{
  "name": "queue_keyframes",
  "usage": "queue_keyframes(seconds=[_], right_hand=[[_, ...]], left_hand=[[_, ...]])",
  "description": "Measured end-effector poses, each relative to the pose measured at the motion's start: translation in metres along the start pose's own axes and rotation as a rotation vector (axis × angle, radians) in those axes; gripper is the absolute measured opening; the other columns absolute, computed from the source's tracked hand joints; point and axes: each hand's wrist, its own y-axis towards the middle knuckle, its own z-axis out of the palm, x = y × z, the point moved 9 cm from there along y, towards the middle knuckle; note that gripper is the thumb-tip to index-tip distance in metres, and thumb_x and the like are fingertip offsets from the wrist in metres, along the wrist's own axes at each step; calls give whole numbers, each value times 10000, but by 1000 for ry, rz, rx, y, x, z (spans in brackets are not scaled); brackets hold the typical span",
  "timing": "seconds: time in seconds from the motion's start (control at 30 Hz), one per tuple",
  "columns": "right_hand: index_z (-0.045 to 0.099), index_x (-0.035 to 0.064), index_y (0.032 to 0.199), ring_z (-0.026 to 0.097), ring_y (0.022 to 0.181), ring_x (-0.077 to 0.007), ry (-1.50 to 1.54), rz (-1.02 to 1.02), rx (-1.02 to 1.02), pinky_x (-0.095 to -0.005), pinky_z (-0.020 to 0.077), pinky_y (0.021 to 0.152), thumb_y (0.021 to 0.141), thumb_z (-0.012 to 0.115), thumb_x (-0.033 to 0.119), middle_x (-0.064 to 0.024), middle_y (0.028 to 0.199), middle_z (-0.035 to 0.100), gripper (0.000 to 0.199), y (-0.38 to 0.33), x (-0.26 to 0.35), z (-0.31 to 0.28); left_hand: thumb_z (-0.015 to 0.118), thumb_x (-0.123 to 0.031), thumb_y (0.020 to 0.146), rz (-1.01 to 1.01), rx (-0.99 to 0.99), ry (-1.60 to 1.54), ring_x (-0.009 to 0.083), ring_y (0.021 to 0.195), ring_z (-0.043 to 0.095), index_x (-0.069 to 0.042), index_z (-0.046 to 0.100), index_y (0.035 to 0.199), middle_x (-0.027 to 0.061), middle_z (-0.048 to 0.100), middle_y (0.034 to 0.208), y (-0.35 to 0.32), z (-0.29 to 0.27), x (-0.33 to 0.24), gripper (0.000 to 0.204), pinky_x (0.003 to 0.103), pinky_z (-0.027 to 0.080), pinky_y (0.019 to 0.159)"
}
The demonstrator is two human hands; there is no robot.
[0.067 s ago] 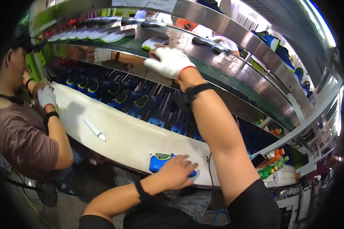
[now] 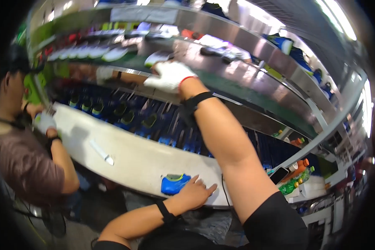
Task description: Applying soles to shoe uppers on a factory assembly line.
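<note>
Head view: my right hand (image 2: 166,78), in a white knit glove (image 2: 176,75) with a red cuff, reaches into the upper middle of the frame, its fingers right at the near end of a white-and-lime shoe sole (image 2: 157,57); through the blur I cannot tell whether they grip it. My bare left hand (image 2: 195,193), at the lower middle, has its fingers spread wide beside and partly over one end of a blue shoe (image 2: 173,184) with a lime-edged collar. I cannot tell how firmly it touches.

The shoe lies on a long white workbench (image 2: 137,160) that curves across the middle of the frame. A slim white tool (image 2: 101,151) lies farther left on it. Beyond the bench, left of centre, dark blue shoes with lime collars (image 2: 121,110) stand in rows, and above them the sole rests on a green-topped shelf (image 2: 233,85), with a row of pale soles (image 2: 83,52) at its upper left.

At the left edge of the frame sits a co-worker (image 2: 29,162) in a brown shirt, a gloved hand (image 2: 45,122) at the bench's end. Toward the lower right I see a smartphone (image 2: 279,175) beside orange bottles (image 2: 299,167) and a green bottle (image 2: 288,187). More blue shoes (image 2: 282,43) line the upper-right rack.
</note>
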Motion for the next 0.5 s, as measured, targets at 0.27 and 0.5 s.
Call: queue_keyframes(seconds=[0.27, 0.5], right_hand=[[760, 90, 918, 730, 1042, -383, -23, 5, -392, -500, 587, 945, 875, 796, 319, -163, 962, 759, 236, -95, -32, -39], [603, 138, 1271, 756, 1081, -280, 126, -316, -858, -477, 594, 983, 836, 929, 97, -57, 1117, 804, 545, -365, 11, -78]], left_hand=[[756, -117, 960, 279, -603, -328, 367, 1071, 751, -111, 612, 1505, 179, 741, 1278, -34, -109, -33, 563, 475, 609, 935], [903, -123, 790, 103, -683, -238, 231, 968, 709, -190, 818, 1274, 35, 793, 1253, -97, -133, -15, 496, 374, 539, 928]])
